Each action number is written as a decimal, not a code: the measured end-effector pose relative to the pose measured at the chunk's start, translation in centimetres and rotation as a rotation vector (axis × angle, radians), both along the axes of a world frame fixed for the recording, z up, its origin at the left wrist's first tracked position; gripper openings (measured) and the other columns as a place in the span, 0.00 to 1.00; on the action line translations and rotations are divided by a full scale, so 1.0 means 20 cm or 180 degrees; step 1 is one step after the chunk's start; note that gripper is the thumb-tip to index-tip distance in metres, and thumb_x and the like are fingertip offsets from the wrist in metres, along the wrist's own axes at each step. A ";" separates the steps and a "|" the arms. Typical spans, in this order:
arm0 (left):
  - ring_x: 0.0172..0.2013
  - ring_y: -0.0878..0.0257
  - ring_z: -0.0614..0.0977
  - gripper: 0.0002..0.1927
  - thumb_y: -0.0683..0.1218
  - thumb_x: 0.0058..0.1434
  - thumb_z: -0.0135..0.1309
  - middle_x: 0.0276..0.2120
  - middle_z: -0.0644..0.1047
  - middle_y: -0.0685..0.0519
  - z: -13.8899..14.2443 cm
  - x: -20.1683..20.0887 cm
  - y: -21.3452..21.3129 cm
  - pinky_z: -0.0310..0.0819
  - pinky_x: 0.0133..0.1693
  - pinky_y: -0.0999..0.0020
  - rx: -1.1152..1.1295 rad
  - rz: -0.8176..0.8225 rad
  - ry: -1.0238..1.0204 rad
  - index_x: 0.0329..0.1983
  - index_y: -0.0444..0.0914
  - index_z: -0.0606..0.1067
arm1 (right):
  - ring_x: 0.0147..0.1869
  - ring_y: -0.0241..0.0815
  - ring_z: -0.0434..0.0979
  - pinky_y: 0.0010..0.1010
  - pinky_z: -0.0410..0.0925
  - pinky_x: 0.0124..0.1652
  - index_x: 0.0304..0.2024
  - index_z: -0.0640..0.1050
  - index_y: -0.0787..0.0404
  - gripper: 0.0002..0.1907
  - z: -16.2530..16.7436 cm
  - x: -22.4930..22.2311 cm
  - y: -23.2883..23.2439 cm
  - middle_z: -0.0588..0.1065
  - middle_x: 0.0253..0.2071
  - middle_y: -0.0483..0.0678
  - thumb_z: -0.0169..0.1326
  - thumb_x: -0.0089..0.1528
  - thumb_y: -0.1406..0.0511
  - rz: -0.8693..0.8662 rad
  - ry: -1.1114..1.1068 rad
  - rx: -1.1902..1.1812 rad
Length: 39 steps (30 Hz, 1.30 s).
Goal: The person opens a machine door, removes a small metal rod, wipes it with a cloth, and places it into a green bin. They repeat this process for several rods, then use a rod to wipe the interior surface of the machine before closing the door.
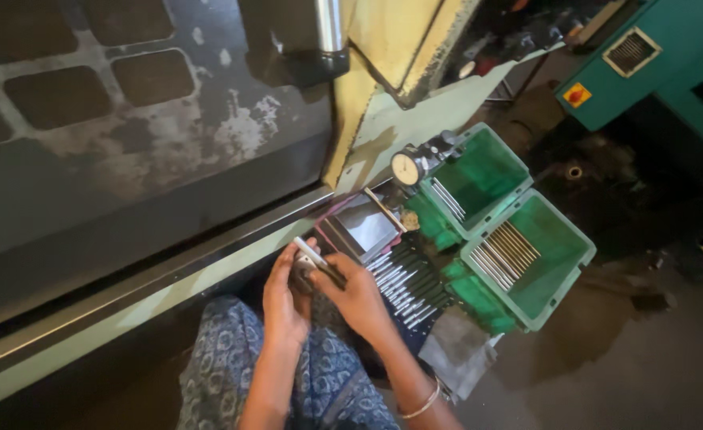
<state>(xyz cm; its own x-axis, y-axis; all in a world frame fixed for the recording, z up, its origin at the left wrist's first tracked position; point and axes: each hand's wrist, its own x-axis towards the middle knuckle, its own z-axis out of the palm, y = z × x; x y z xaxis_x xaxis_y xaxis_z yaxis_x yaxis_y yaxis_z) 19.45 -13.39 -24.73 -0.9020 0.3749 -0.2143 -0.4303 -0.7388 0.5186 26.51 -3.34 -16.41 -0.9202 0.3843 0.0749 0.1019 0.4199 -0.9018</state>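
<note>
Both hands meet over the person's lap, just below the edge of a big dark machine door. The left hand is curled around a small dark round tool, and the right hand closes its fingers on a thin metal rod that sticks out above that tool. The rod's long axis runs on a slant, its free end pointing up and to the left toward the machine, its lower end hidden between the fingers. Just to the right of the hands, a row of similar rods lies side by side on a dark tray, most of them pointing the same slanted way. Beyond those stand two green plastic bins, the nearer bin with a layer of rods in its bottom, the farther bin with a few rods along one wall. A round dial gauge sits at the farther bin's corner. A thin bangle circles the right wrist.
</note>
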 end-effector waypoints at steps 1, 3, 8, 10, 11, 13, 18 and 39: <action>0.59 0.58 0.74 0.24 0.50 0.70 0.47 0.62 0.73 0.47 -0.02 0.00 0.01 0.65 0.62 0.61 -0.0008 -0.0037 0.0000 0.66 0.35 0.71 | 0.34 0.37 0.78 0.32 0.70 0.36 0.43 0.79 0.66 0.13 -0.02 -0.01 0.05 0.80 0.31 0.51 0.61 0.61 0.63 -0.0018 -0.0020 -0.0168; 0.60 0.58 0.72 0.26 0.50 0.67 0.48 0.62 0.71 0.50 -0.06 0.00 0.03 0.62 0.62 0.58 -0.0223 -0.0270 -0.0210 0.68 0.42 0.68 | 0.35 0.41 0.79 0.33 0.71 0.37 0.43 0.78 0.66 0.14 -0.08 -0.02 0.16 0.81 0.32 0.53 0.61 0.61 0.62 -0.0155 -0.0046 -0.0031; 0.65 0.61 0.70 0.29 0.54 0.62 0.48 0.65 0.72 0.54 -0.06 -0.01 -0.03 0.57 0.63 0.56 -0.0494 -0.0485 -0.0347 0.68 0.49 0.65 | 0.39 0.59 0.79 0.46 0.69 0.37 0.42 0.79 0.62 0.10 -0.25 -0.11 0.57 0.78 0.36 0.58 0.57 0.63 0.63 -0.0992 0.0127 0.1549; 0.64 0.59 0.70 0.28 0.54 0.62 0.49 0.65 0.72 0.53 -0.05 0.00 -0.04 0.58 0.63 0.56 -0.0497 -0.0449 -0.0423 0.67 0.48 0.66 | 0.41 0.62 0.77 0.49 0.68 0.39 0.42 0.77 0.63 0.09 -0.35 -0.18 0.73 0.76 0.37 0.58 0.56 0.63 0.63 -0.1237 0.0415 0.2136; 0.64 0.59 0.70 0.28 0.54 0.62 0.49 0.64 0.73 0.52 -0.05 0.00 -0.04 0.59 0.62 0.56 -0.0461 -0.0459 -0.0418 0.66 0.47 0.67 | 0.42 0.62 0.76 0.50 0.68 0.39 0.42 0.77 0.62 0.09 -0.40 -0.21 0.81 0.76 0.37 0.57 0.56 0.64 0.63 -0.1291 0.0413 0.2295; 0.63 0.58 0.71 0.27 0.54 0.62 0.49 0.64 0.73 0.52 -0.04 0.01 -0.03 0.60 0.61 0.56 -0.0393 -0.0474 -0.0406 0.65 0.46 0.68 | 0.43 0.61 0.76 0.50 0.69 0.41 0.42 0.77 0.62 0.09 -0.51 -0.27 0.91 0.76 0.38 0.56 0.56 0.64 0.63 -0.1322 0.0386 0.2466; 0.60 0.58 0.75 0.21 0.51 0.62 0.50 0.58 0.76 0.51 -0.03 0.01 0.01 0.64 0.60 0.58 -0.0334 -0.0578 -0.0406 0.58 0.43 0.71 | 0.46 0.62 0.77 0.49 0.69 0.42 0.46 0.79 0.59 0.10 -0.70 -0.34 0.97 0.77 0.41 0.59 0.56 0.64 0.63 -0.1148 0.0504 0.1939; 0.59 0.57 0.76 0.20 0.44 0.61 0.60 0.72 0.67 0.39 0.33 0.20 0.28 0.61 0.64 0.62 -0.2576 -0.0106 0.2507 0.58 0.43 0.80 | 0.58 0.42 0.78 0.33 0.72 0.55 0.59 0.74 0.65 0.21 -0.29 0.11 0.32 0.79 0.54 0.54 0.52 0.62 0.78 -0.0336 0.0697 -0.0261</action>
<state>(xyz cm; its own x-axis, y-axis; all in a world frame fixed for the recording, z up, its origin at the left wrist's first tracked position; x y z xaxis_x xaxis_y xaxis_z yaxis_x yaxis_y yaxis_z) 23.45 -7.75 -18.22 -0.8852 0.4104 0.2190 0.2149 -0.0568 0.9750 28.80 3.03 -22.16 -0.8399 0.4902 0.2328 -0.0603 0.3419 -0.9378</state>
